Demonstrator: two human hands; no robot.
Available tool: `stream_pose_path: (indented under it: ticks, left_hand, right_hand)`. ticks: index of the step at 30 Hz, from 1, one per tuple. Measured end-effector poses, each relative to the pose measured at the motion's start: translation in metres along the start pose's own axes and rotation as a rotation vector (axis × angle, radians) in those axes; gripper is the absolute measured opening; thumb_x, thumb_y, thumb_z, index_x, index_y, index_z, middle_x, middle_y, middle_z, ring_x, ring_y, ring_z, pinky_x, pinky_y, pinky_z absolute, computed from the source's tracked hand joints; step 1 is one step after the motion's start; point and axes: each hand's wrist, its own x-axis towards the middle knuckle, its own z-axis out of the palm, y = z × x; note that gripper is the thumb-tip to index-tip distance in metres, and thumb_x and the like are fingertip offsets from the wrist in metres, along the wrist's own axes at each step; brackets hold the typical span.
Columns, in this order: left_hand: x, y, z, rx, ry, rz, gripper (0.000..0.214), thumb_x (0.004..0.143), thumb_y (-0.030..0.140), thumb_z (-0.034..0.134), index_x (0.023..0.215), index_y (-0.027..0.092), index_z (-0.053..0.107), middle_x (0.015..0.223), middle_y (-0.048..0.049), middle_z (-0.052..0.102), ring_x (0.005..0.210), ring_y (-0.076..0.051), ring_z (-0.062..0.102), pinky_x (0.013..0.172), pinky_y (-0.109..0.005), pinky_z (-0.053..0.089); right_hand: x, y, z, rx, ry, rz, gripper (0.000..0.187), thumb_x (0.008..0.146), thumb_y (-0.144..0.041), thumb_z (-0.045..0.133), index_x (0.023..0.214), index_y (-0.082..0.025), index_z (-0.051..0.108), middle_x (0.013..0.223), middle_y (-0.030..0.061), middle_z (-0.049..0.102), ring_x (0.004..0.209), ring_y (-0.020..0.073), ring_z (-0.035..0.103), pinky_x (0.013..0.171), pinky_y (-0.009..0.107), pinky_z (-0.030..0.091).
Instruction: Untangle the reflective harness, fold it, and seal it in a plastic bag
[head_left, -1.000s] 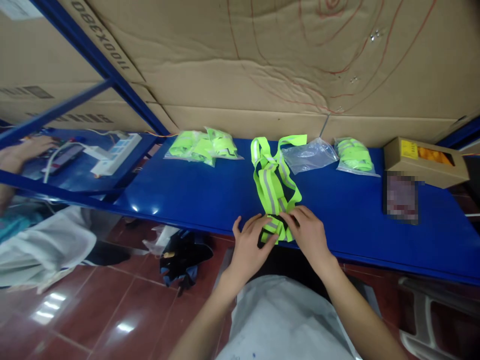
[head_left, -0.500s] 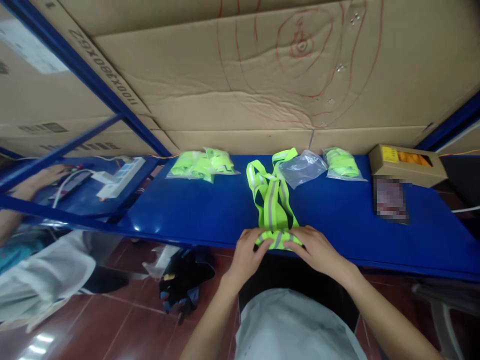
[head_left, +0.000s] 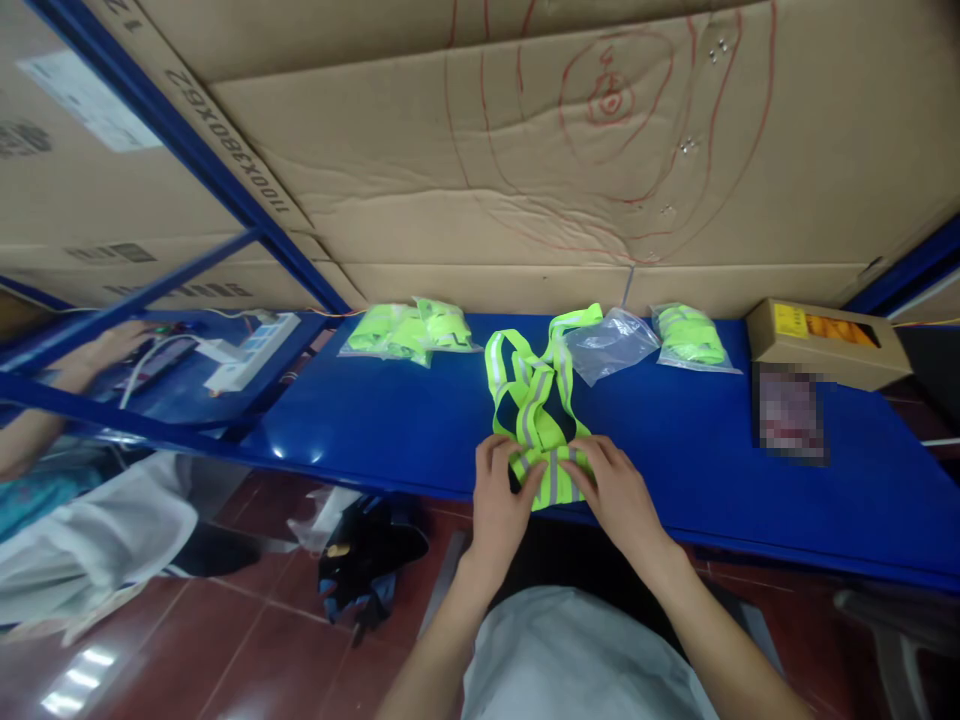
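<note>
A neon-yellow reflective vest [head_left: 534,400] made of straps with grey stripes lies on the blue table [head_left: 420,420]. Its near end is bunched into a flat folded band at the table's front edge. My left hand [head_left: 504,495] grips the left side of that band, thumb on top. On the right side, my right hand [head_left: 611,485] holds it the same way, fingers curled over the far edge. The loose straps stretch away toward the back, looped and slightly twisted. Beside their far end is a clear plastic bag [head_left: 611,345].
Bagged yellow vests [head_left: 409,330] sit at the back left, another bagged vest [head_left: 691,337] at the back right. A cardboard box [head_left: 825,345] and a blurred-out object [head_left: 790,412] lie farther right. A blue frame bar [head_left: 255,225] and a power strip [head_left: 251,352] are left, near another person's arm [head_left: 82,365].
Both hands have moved slightly closer together and pulled the straps nearer, so they now slacken and buckle. The folded band lies flatter and shows more of its face.
</note>
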Motion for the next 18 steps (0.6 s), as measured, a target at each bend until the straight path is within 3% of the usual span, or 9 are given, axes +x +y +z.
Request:
stream_pose_path:
  ticks: [4, 6, 9, 11, 14, 18]
  left_hand:
    - [-0.005, -0.003, 0.001, -0.012, 0.048, -0.022, 0.022, 0.101, 0.04, 0.073, 0.099, 0.019, 0.07, 0.129, -0.0155, 0.059, 0.123, -0.032, 0.061, 0.102, -0.05, 0.055]
    - [-0.006, -0.006, 0.0, -0.052, 0.0, -0.015, 0.019, 0.104, 0.037, 0.069, 0.098, 0.019, 0.072, 0.119, -0.0131, 0.066, 0.114, -0.029, 0.066, 0.098, -0.046, 0.058]
    - [-0.005, -0.01, -0.011, -0.138, -0.124, 0.012, 0.019, 0.108, 0.032, 0.062, 0.104, 0.021, 0.076, 0.107, -0.0091, 0.076, 0.104, -0.025, 0.073, 0.097, -0.042, 0.061]
    - [-0.004, -0.011, -0.022, -0.197, -0.211, 0.033, 0.022, 0.11, 0.029, 0.058, 0.109, 0.022, 0.079, 0.114, -0.0085, 0.078, 0.11, -0.024, 0.075, 0.102, -0.041, 0.061]
    - [0.0, -0.013, -0.037, -0.283, -0.309, 0.046, 0.026, 0.11, 0.028, 0.055, 0.118, 0.024, 0.08, 0.135, -0.01, 0.073, 0.125, -0.024, 0.073, 0.11, -0.041, 0.06]
    - [0.009, -0.016, -0.039, -0.387, -0.355, -0.001, 0.024, 0.109, 0.025, 0.055, 0.117, 0.023, 0.077, 0.15, -0.0145, 0.061, 0.129, -0.025, 0.071, 0.102, -0.039, 0.064]
  right_hand:
    - [-0.007, 0.0, -0.01, -0.017, 0.003, -0.084, 0.029, 0.112, -0.033, 0.051, 0.132, -0.022, 0.069, 0.135, 0.0151, 0.071, 0.121, 0.0315, 0.07, 0.099, 0.048, 0.06]
    - [-0.011, 0.003, -0.018, -0.062, -0.017, -0.175, 0.035, 0.11, -0.035, 0.055, 0.139, -0.021, 0.067, 0.145, 0.018, 0.065, 0.134, 0.0356, 0.064, 0.107, 0.054, 0.056]
    - [-0.017, 0.009, -0.029, -0.122, -0.129, -0.283, 0.06, 0.105, -0.05, 0.063, 0.154, -0.016, 0.055, 0.145, 0.0211, 0.064, 0.133, 0.0394, 0.063, 0.107, 0.058, 0.057]
    - [-0.022, 0.015, -0.033, -0.129, -0.187, -0.305, 0.071, 0.102, -0.053, 0.066, 0.159, -0.014, 0.049, 0.143, 0.0214, 0.065, 0.128, 0.0386, 0.066, 0.105, 0.057, 0.06]
    - [-0.028, 0.022, -0.032, -0.11, -0.203, -0.312, 0.067, 0.104, -0.045, 0.065, 0.16, -0.016, 0.046, 0.143, 0.0203, 0.065, 0.129, 0.0368, 0.067, 0.107, 0.054, 0.061]
    - [-0.028, 0.026, -0.031, -0.104, -0.203, -0.328, 0.062, 0.105, -0.036, 0.063, 0.161, -0.018, 0.043, 0.145, 0.0198, 0.066, 0.132, 0.0359, 0.068, 0.108, 0.053, 0.062]
